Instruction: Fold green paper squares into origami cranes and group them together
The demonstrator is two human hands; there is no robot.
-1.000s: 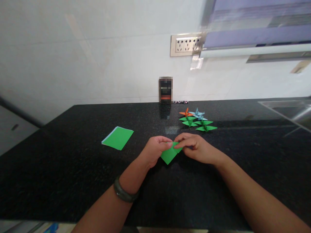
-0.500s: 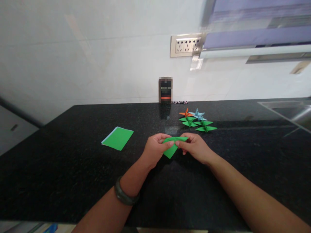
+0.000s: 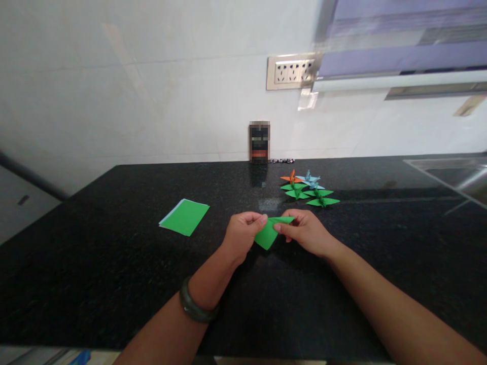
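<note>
A partly folded sheet of green origami paper point(image 3: 267, 237) is held between my two hands, its pointed corner towards me. My left hand point(image 3: 242, 234) pinches it at the left, thumb on the upper edge; the other fingers are mostly hidden behind. My right hand point(image 3: 306, 229) grips the right side between thumb and fingers, and a narrow pointed flap runs along the top. Beyond my right hand lie several folded paper cranes: an orange crane point(image 3: 292, 178), light blue ones point(image 3: 310, 179) and green ones point(image 3: 322, 201).
To the left a stack of square paper point(image 3: 185, 218), green on top, lies on the black countertop point(image 3: 125, 263). A pixelated dark phone-like object point(image 3: 259, 143) leans on the wall beside a beaded strap point(image 3: 282, 160). At the right is a sink point(image 3: 456, 175).
My left thumb has shifted up and slightly left along the paper, showing more of its green face. My right hand and the other things have hardly moved.
</note>
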